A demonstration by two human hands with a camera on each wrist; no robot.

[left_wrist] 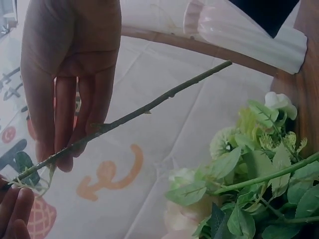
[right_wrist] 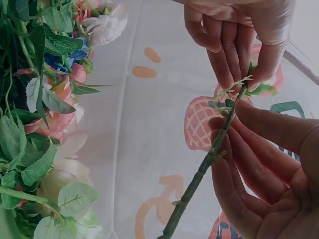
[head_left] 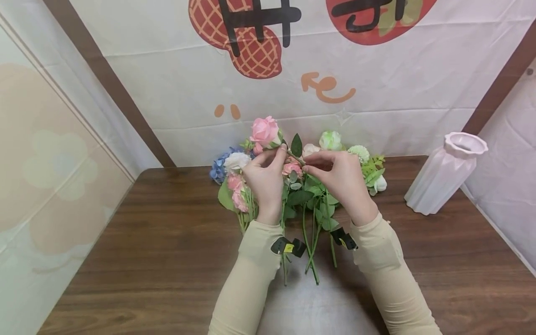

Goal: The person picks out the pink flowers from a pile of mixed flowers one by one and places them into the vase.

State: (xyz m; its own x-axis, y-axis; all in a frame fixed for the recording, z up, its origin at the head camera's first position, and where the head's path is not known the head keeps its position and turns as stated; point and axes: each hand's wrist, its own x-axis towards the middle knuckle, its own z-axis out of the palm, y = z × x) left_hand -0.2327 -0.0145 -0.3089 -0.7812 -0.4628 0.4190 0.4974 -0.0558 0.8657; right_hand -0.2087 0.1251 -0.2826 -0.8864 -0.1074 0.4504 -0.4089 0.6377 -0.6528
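A pink rose [head_left: 264, 131] is held up above a heap of flowers. My left hand [head_left: 266, 184] pinches its stem just below the bloom. Further down the same stem, the thumb and fingers of my right hand [head_left: 341, 179] grip it. In the left wrist view the bare lower stem [left_wrist: 169, 97] slants up to the right, with small stubs along it. Thin green sprigs [right_wrist: 233, 91] stick out between the two hands in the right wrist view. A dark green leaf [head_left: 296, 145] shows by the stem.
Beneath the hands, pink blooms [head_left: 238, 193], blue flowers [head_left: 218, 170], white ones [head_left: 237, 161] and leafy green stems [head_left: 311, 246] lie on the wooden table [head_left: 167, 260]. A ribbed white vase [head_left: 444, 174] stands at the right. Behind hangs a printed cloth [head_left: 180, 88].
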